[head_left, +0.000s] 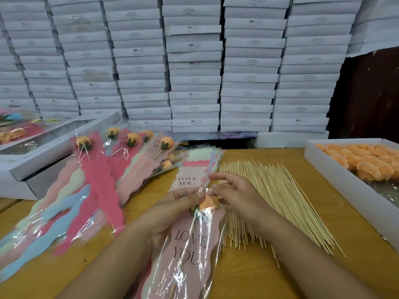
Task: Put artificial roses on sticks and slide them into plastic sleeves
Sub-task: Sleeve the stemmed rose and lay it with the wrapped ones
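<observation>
At lower centre, a pink sleeve (pixel 190 251) with a stick inside is held by the left hand (pixel 172 212), whose fingers are curled round an orange rose (pixel 206 202) at its mouth. The sleeve's top edge is pinched by the right hand (pixel 233 190). Loose sticks (pixel 276 197) lie just right on the worktop (pixel 248 277). Finished roses (pixel 121 145) are piled at left, a tray of roses (pixel 354 160) at right, stacked boxes (pixel 194 61) behind.

"love you" on sleeve (pixel 190 249), "sgs" on boxes (pixel 194 61)
</observation>
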